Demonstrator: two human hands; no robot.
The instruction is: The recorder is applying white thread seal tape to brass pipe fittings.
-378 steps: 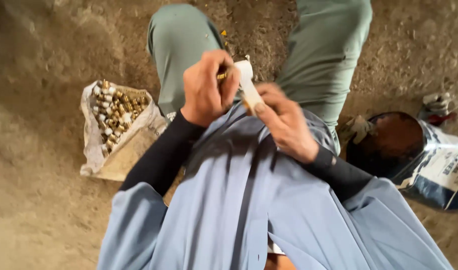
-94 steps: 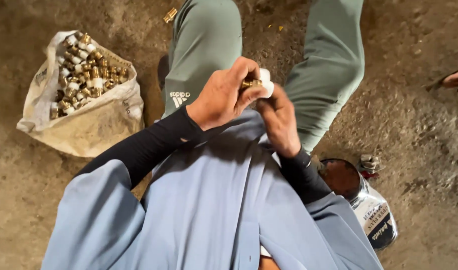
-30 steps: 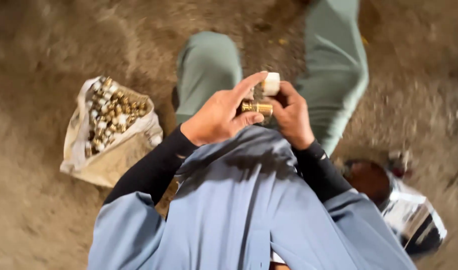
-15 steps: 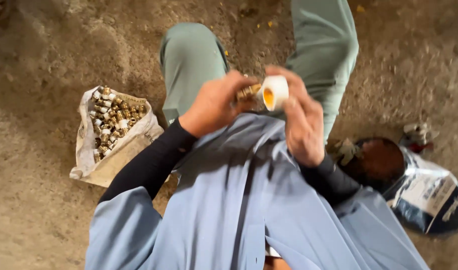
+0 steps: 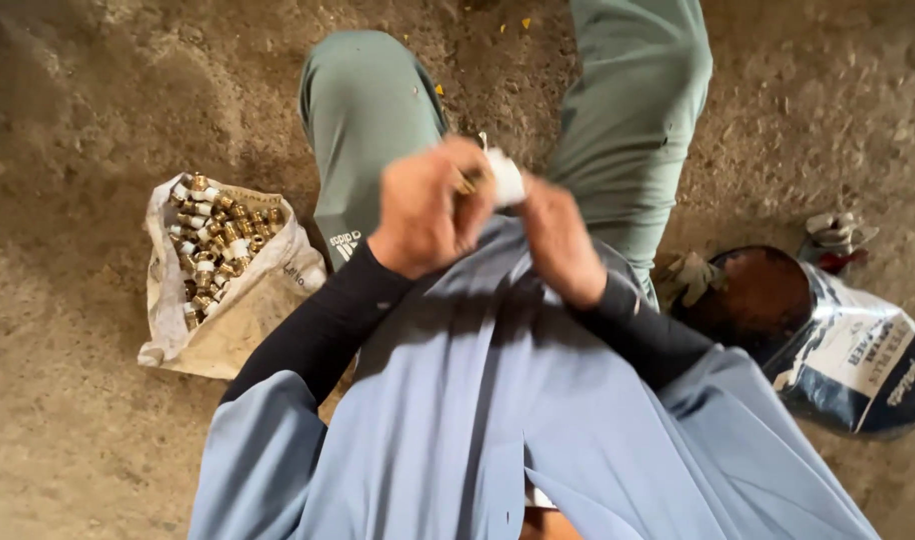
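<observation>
Head view looks down on a small brass fitting pinched at chest height over the knees, with a white roll of tape pressed right against it. The left hand is curled shut round the fitting, fingers folded over so only a glint of brass shows. The right hand is closed on the roll, thumb side up, touching the left. My judgement: the winding of tape onto the fitting's thread is the step in hand. The next turn calls for a steady grip on the brass while the roll is led round, kept taut.

To the person's left, an open pale sack on the dirt floor holds many more brass fittings, some with white ends. To the right lies a dark printed bag, well apart, with crumpled gloves beside it.
</observation>
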